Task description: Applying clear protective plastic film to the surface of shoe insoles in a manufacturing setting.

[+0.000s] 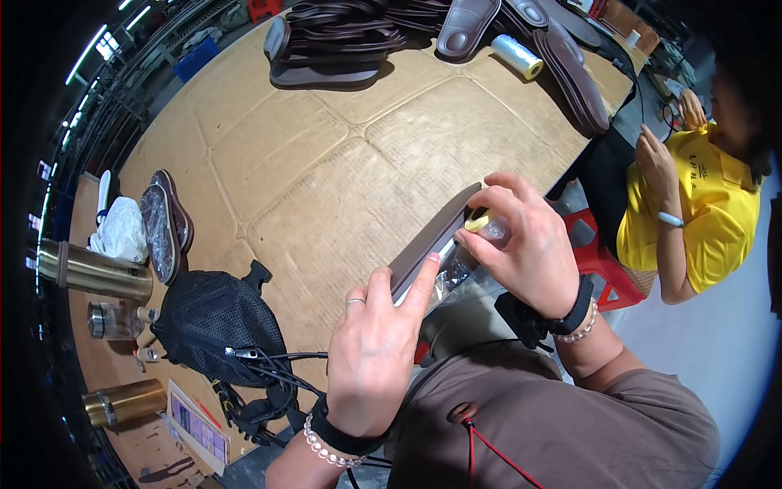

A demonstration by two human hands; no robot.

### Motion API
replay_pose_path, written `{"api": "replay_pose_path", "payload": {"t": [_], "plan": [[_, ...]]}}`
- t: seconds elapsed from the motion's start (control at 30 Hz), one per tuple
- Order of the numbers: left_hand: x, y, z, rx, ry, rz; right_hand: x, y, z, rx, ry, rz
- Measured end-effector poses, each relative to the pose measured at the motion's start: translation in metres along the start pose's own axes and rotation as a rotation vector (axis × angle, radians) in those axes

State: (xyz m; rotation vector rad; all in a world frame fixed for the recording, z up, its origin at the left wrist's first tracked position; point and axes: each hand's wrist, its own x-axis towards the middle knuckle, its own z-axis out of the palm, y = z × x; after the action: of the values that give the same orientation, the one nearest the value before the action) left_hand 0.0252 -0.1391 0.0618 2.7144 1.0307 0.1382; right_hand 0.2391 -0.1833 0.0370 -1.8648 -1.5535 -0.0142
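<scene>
At the near edge of a cardboard-topped bench [309,163], a person's left hand [371,354] grips a brown insole [432,234], index fingertip pressed on its side; the thumb is hidden. The right hand's [533,253] thumb and fingers pinch a yellow-cored film roll [495,231] at the insole's far end. This insole looks unfinished, apparently only partly filmed. A film-covered insole [156,236] lies by the left edge; the insole pile [342,41] along the far edge appears unwrapped.
</scene>
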Motion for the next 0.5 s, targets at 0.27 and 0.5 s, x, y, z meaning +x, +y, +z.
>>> {"api": "replay_pose_path", "payload": {"t": [0.27, 0.5], "plan": [[0.003, -0.001, 0.003, 0.093, 0.013, 0.038, 0.006, -0.001, -0.004, -0.009, -0.051, 0.014], [0.013, 0.004, -0.011, 0.101, -0.156, -0.010, 0.021, 0.011, -0.001, 0.108, -0.176, -0.036]]}}
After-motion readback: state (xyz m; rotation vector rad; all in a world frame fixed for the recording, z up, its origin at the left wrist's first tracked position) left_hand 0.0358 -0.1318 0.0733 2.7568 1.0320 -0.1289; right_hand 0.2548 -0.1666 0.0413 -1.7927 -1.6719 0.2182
